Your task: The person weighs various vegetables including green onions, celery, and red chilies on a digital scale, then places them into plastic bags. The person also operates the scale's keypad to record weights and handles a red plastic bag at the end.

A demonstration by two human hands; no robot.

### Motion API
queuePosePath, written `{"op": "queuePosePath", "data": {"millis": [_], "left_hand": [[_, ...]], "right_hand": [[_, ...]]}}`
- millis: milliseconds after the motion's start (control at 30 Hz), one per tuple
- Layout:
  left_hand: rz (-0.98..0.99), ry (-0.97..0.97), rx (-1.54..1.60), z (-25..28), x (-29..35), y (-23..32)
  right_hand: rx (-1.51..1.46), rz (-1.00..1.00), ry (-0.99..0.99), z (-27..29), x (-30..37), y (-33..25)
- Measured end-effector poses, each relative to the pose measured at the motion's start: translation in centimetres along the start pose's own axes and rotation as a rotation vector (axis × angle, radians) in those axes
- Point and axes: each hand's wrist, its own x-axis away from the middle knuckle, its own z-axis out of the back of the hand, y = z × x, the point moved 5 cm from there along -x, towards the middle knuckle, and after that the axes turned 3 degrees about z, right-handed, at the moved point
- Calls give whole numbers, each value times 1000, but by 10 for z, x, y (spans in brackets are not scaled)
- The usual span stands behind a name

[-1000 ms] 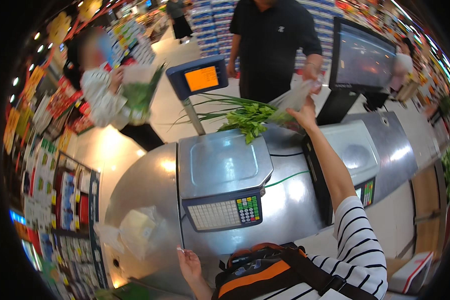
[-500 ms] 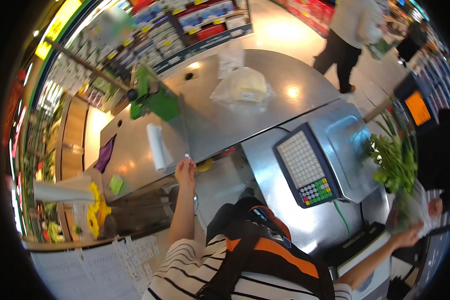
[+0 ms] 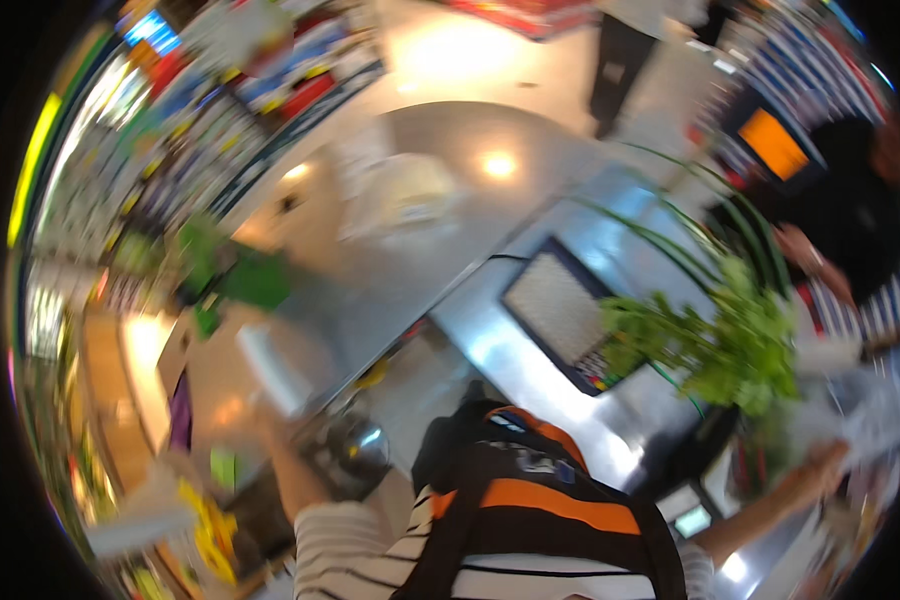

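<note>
My right hand (image 3: 820, 470) is closed on a clear plastic bag (image 3: 865, 410) at the lower right. Leafy green vegetables (image 3: 705, 345) stick out of the bag, with long thin green stalks (image 3: 670, 235) reaching up and leftward over the scale (image 3: 570, 305). The leaves cover part of its keypad. My left hand (image 3: 267, 418), smeared by motion, is beside the near end of a white plastic roll (image 3: 270, 365) on the metal counter. Its fingers cannot be made out.
A wrapped pale item (image 3: 410, 190) lies on the metal counter (image 3: 515, 130), with a green device (image 3: 255, 275) to its left. A yellow holder (image 3: 208, 530) and green pad (image 3: 224, 467) are at the lower left. A person in dark clothing (image 3: 850, 210) stands at the right.
The view has turned, shifting the counter leftward. The bagged greens have come inward over the scale, still in my right hand. My left hand has moved left toward the white roll's near end.
</note>
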Motion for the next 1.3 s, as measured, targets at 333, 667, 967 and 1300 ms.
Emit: {"op": "queuePosePath", "data": {"millis": [333,667,967,1300], "left_hand": [[-589,-1558,277,-122,342,389],[857,-2612,388,-158,606,500],[488,-2636,794,-173,584,480],[292,-2594,848,-165,566,471]], "right_hand": [[-939,-268,-258,-17,90,-53],[-713,-421,-460,-6,188,-38],[-101,-146,-309,84,192,-86],[43,99,-921,-26,220,-105]]}}
